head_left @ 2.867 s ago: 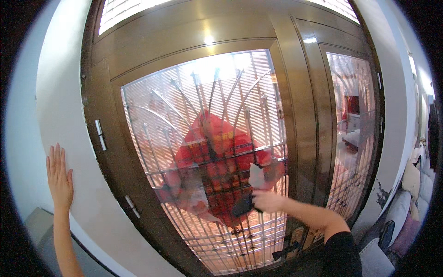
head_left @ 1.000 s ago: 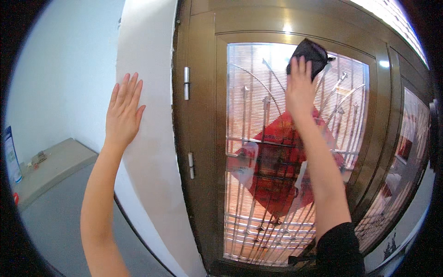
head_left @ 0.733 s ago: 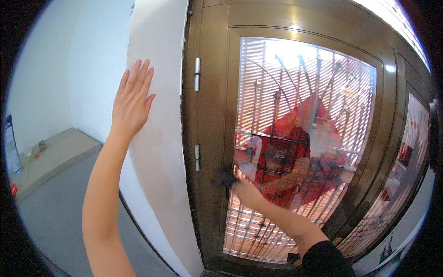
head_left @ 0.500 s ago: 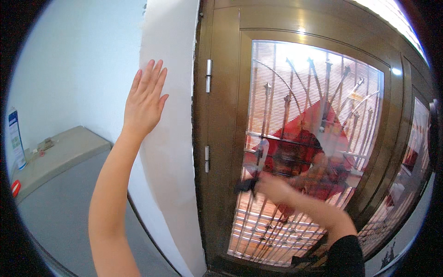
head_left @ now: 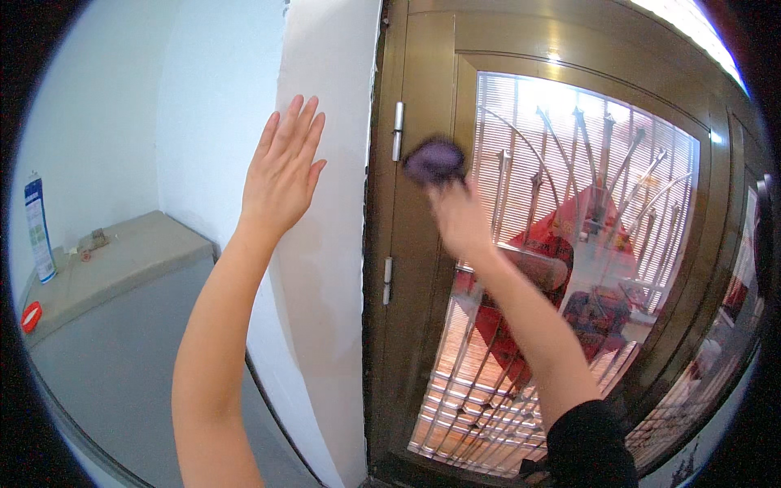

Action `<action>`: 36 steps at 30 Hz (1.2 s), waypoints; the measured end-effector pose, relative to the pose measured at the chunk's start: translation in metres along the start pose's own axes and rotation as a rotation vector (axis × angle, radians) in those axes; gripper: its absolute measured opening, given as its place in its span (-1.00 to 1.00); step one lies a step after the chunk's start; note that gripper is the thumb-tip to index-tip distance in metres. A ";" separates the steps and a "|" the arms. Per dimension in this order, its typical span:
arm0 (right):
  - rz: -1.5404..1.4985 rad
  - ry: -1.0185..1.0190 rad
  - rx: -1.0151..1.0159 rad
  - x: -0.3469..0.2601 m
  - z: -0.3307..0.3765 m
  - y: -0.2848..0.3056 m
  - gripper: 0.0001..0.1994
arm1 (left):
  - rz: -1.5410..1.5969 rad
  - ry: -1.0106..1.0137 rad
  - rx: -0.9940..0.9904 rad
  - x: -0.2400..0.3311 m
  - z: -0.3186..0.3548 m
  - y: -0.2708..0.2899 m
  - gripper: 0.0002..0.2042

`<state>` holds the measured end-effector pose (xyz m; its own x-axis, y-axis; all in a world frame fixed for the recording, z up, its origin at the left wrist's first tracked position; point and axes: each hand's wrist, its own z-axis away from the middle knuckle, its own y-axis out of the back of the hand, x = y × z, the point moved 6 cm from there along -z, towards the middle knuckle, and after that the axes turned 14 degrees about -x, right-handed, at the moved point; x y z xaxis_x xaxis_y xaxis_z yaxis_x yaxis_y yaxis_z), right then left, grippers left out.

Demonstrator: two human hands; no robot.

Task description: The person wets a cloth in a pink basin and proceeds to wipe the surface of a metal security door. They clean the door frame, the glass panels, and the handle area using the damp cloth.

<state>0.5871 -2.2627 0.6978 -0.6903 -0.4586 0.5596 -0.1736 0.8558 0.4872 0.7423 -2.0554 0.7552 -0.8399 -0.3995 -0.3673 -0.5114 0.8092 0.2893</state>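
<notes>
My left hand (head_left: 281, 179) lies flat with fingers stretched out against the pale wall strip (head_left: 325, 285) beside the door, holding nothing. Bunched in my right hand (head_left: 462, 224) is a dark purple cloth (head_left: 434, 160), blurred by motion. It is at the brown door's frame (head_left: 419, 236), just right of the upper hinge (head_left: 398, 130) and near the upper left edge of the glass pane (head_left: 508, 130). Whether the cloth touches the frame is hard to tell. A red diamond-shaped sheet (head_left: 521, 358) and metal bars show through the glass, mixed with reflections.
On the left, a grey-topped ledge (head_left: 154, 244) carries a blue and white can (head_left: 39, 232), a red oval item (head_left: 31, 316) and a few small scraps. A lower hinge (head_left: 387, 281) sits on the door's left side. A second glazed panel (head_left: 736, 325) stands at far right.
My right hand has moved up and left with the cloth, from over the lower glass to the frame by the upper hinge. My left hand stays flat on the wall; the view has shifted slightly left.
</notes>
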 end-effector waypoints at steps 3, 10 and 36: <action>-0.265 0.352 0.069 -0.078 0.100 -0.075 -0.68 | 0.014 -0.002 0.012 0.001 0.001 0.003 -0.46; -0.253 0.770 -0.361 -0.119 0.221 -0.139 -0.66 | 0.037 -0.013 0.029 0.005 -0.002 -0.004 -0.47; -0.017 0.211 -0.062 -0.021 0.017 -0.014 -0.61 | 0.026 -0.017 0.060 -0.007 0.003 -0.001 -0.50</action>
<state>0.5917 -2.2607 0.6677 -0.5243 -0.5182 0.6757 -0.1362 0.8343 0.5342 0.7490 -2.0525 0.7551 -0.8496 -0.3708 -0.3750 -0.4767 0.8441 0.2454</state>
